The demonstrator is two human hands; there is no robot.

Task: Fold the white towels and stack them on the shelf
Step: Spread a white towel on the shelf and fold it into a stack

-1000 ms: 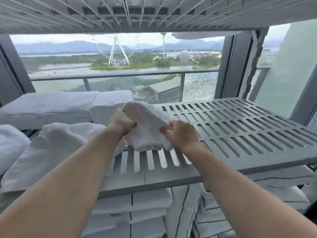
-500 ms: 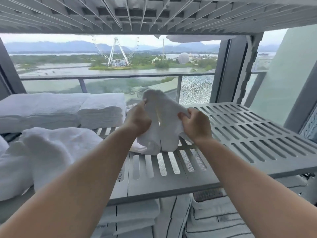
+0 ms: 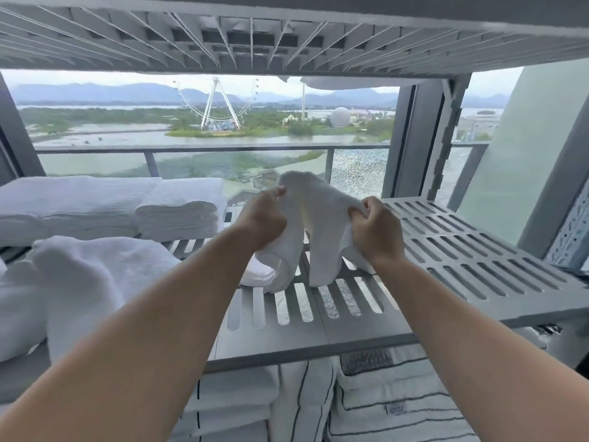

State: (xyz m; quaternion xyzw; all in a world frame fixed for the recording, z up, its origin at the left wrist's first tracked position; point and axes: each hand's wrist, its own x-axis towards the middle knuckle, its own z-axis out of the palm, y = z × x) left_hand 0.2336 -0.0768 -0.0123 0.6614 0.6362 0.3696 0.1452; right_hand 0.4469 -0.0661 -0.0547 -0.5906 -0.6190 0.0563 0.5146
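Note:
A small white towel point(image 3: 322, 218) hangs draped between both hands above the grey slatted shelf point(image 3: 471, 250), its two lower ends touching the slats. My left hand point(image 3: 266, 220) grips its left edge and my right hand point(image 3: 376, 232) pinches its right edge. Two stacks of folded white towels point(image 3: 181, 207) sit at the back left of the same shelf. A loose heap of unfolded white towels point(image 3: 73, 282) lies at the front left.
Another slatted shelf point(image 3: 287, 36) runs close overhead. Folded striped linens point(image 3: 392, 406) fill the shelf below. The shelf's right half carries nothing. A grey upright post point(image 3: 446, 138) stands at the back right, with a window and balcony railing behind.
Both hands have lifted the towel off the shelf and drawn slightly apart, so it now hangs in two lobes. The view has shifted to the right.

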